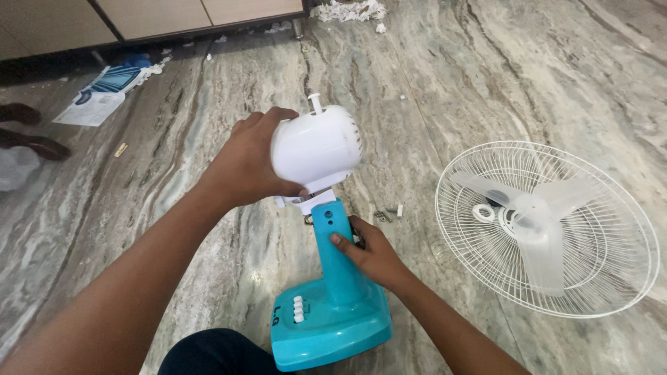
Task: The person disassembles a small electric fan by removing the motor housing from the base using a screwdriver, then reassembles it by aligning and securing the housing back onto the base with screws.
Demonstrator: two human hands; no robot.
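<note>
The left hand point(246, 167) is wrapped around the back of a white fan motor housing point(317, 148), fingers curled over its top and thumb pressed against its lower edge, gripping it firmly. The housing is tilted, with its short white shaft point(315, 103) pointing up and away, and it sits at the top of a turquoise fan stand point(332, 278). The right hand point(372, 253) is closed around the upright neck of that stand just below the housing, thumb lying across the front of the neck and the other fingers hidden behind it. The stand's flat base rests on the marble floor point(486, 76) close to the person's knee point(215, 353), which is covered in dark cloth, and a row of white push buttons point(299, 309) runs along the top of the base.

To the right, well apart from the stand, a white wire fan guard point(611, 229) lies flat on the floor. A translucent white three-blade fan blade point(538, 215) lies in it, and a small white ring point(483, 212) rests beside the blade's hub. A few small screws point(383, 215) lie on the floor between the stand and the guard.

Further off, at the upper left, a printed paper sheet point(97, 97) lies near the foot of a wooden cabinet point(160, 14), with dark sandals point(31, 132) to its left. Crumpled white paper point(349, 10) sits by the cabinet's edge at the top.
</note>
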